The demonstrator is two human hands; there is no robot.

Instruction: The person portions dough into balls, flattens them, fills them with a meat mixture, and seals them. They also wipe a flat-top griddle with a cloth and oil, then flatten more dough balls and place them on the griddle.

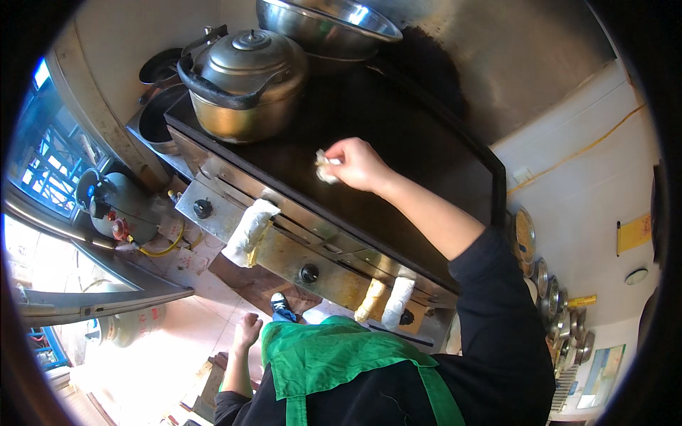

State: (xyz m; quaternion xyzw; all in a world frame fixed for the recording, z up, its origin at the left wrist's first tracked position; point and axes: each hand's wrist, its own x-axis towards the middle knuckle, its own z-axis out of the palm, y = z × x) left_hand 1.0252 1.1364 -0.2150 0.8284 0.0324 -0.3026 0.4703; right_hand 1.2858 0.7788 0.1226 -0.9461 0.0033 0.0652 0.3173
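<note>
My right hand [357, 165] reaches over the dark flat griddle [412, 177] and pinches a crumpled whitish wad of tissue or cloth [325, 169] between its fingertips. The wad is at the griddle's surface; whether it presses on it I cannot tell. Left of that hand, a large metal pot [245, 89] with a lid and a dark curved handle stands on the griddle's corner. Low at my side hangs my left hand [247, 330], its fingers curled closed, with nothing visible in them. It is away from the griddle, near my green apron [341, 355].
A steel basin [330, 28] stands behind the pot. White-wrapped handles [250, 231] and black knobs [309, 273] stick out along the griddle's front. A gas cylinder [128, 206] with a yellow hose stands at left. Metal lids and pans [543, 277] line the right wall.
</note>
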